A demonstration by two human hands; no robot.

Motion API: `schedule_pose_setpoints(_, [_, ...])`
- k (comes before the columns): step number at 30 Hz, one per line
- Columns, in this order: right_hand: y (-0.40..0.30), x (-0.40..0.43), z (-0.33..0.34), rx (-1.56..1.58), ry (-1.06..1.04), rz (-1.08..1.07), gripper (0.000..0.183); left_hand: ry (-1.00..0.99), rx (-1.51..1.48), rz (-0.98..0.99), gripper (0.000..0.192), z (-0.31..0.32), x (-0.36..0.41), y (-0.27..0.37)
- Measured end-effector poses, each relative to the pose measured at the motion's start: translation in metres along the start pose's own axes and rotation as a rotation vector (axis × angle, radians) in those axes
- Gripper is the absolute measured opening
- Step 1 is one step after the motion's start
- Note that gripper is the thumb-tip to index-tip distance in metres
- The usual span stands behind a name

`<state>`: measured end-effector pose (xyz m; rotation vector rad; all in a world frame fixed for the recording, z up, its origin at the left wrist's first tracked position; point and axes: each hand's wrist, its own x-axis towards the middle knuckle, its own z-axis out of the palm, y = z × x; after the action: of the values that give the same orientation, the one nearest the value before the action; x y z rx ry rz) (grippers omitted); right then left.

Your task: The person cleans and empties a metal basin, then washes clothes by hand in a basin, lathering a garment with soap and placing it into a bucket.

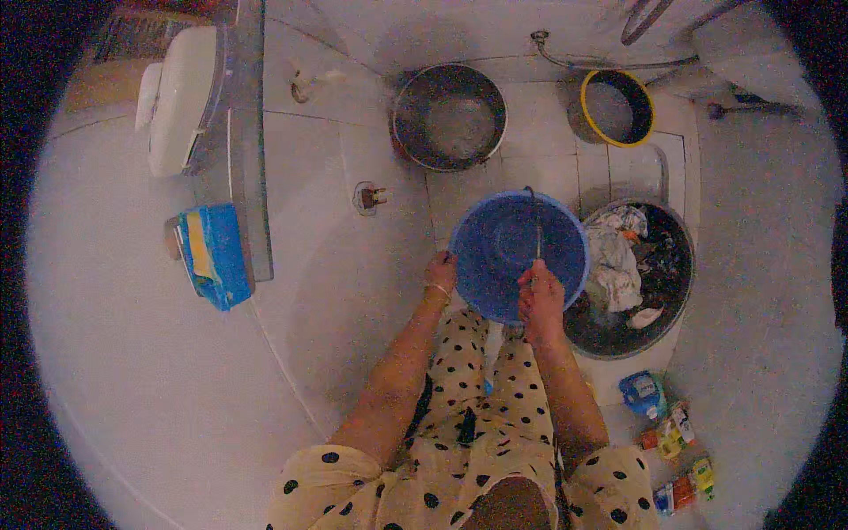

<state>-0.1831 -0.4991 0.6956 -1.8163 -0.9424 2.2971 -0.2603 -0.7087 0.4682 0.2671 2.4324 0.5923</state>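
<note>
A blue plastic bucket (493,265) is held in front of my legs, its round mouth facing up at me. My right hand (543,301) is closed around the bucket's thin handle (538,232), which crosses over the opening. At the left side, my left hand (441,273) grips the rim, with its fingers partly hidden. Close by on the right stands a dark round tub (636,338) with white cloth (616,265) and darker cloth in it. The bucket's lower part is out of sight, and I cannot tell whether it holds water.
Beyond the bucket are a large dark round basin (457,119) and a yellow-rimmed bucket (616,109). A hose (616,65) runs along the back wall. Several bottles and packets (669,437) lie at lower right. A small fitting (370,197) and a blue packet (222,255) are at left.
</note>
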Motion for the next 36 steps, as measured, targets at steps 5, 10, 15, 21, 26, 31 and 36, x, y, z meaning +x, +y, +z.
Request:
schedule_pose_setpoints(5, [0.016,0.015,0.011,-0.122,-0.06,-0.011,0.04,-0.059,-0.098,-0.115,0.038,-0.029,-0.003,-0.001])
schedule_pose_setpoints(10, [0.014,0.01,0.002,-0.152,0.048,-0.017,0.041,-0.274,-0.445,-0.399,0.039,0.011,-0.001,0.001])
schedule_pose_setpoints(15, [0.038,0.01,0.023,-0.194,-0.005,-0.145,0.042,-0.177,-0.304,-0.193,0.034,0.022,0.013,-0.099])
schedule_pose_setpoints(21, [0.048,0.015,-0.003,-0.262,-0.01,-0.113,0.048,-0.379,0.548,0.459,0.031,0.012,0.0,-0.064])
schedule_pose_setpoints(26, [0.042,-0.025,0.02,-0.254,-0.064,-0.216,0.051,-0.319,-0.29,-0.05,0.029,-0.033,0.011,-0.113])
schedule_pose_setpoints(31, [0.04,0.0,-0.005,-0.176,0.055,-0.18,0.049,-0.407,-0.622,-0.285,0.029,0.01,-0.004,-0.038])
schedule_pose_setpoints(36, [0.028,0.014,0.032,-0.24,-0.017,-0.211,0.047,-0.177,-0.548,-0.293,0.032,-0.027,0.018,-0.028])
